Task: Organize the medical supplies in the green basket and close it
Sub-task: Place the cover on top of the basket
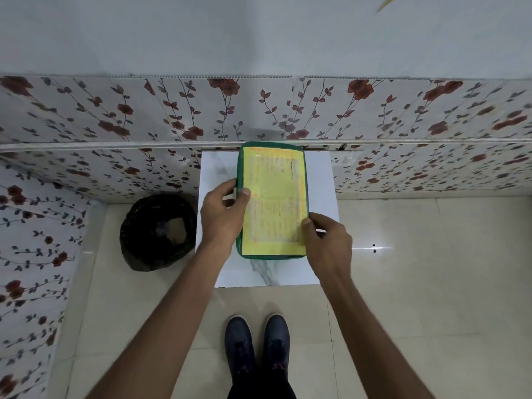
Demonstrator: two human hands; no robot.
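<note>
The green basket (pixel 272 256) is a flat green-edged case lying on a small white marble-look table (pixel 319 180). Its lid (pixel 273 197) faces up, yellow with red printed text, and covers the inside, so no supplies show. My left hand (pixel 223 213) grips the case's left edge, thumb on the yellow lid and fingers curled around the green rim. My right hand (pixel 326 240) pinches the lid's lower right edge, thumb on top.
A black bin (pixel 158 231) lined with a dark bag stands on the floor left of the table. Floral-patterned wall panels (pixel 172 110) run behind and to the left. My dark shoes (pixel 256 349) stand on the beige floor tiles before the table.
</note>
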